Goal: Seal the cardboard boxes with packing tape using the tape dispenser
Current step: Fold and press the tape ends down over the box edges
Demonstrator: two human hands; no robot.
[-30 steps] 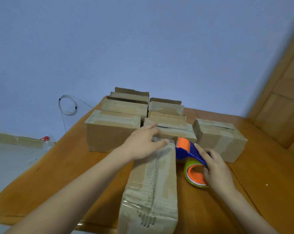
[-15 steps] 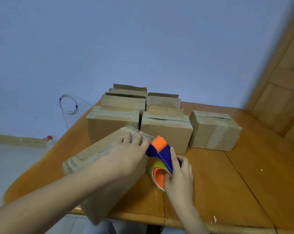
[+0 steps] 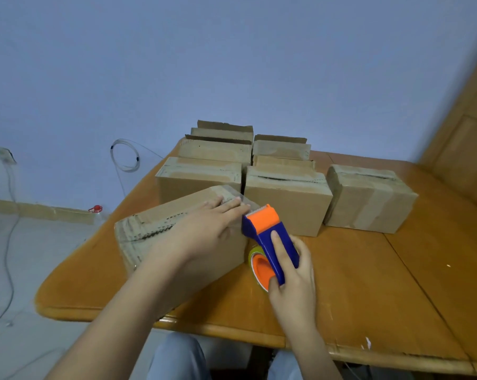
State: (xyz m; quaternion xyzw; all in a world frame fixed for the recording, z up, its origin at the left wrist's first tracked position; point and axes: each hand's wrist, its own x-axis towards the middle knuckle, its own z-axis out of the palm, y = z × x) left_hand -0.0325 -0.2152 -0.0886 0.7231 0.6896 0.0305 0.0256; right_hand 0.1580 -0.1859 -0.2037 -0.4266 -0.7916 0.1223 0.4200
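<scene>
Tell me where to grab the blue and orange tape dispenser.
Wrap the blue plastic handle from the near side, from above, as the right hand does. The toothed orange head points away at the taped cardboard box, and the orange-cored tape roll hangs beneath, so both stay free.

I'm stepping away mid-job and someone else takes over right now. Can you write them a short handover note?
Left hand: flat, pressing on top of the nearest box.
Right hand: grips the tape dispenser, its toothed end at that box's right end.
Done: the right-hand box wears a tape band.
To do: finish this box's strip; the rear boxes show raised flaps, so they look unsealed.
</scene>
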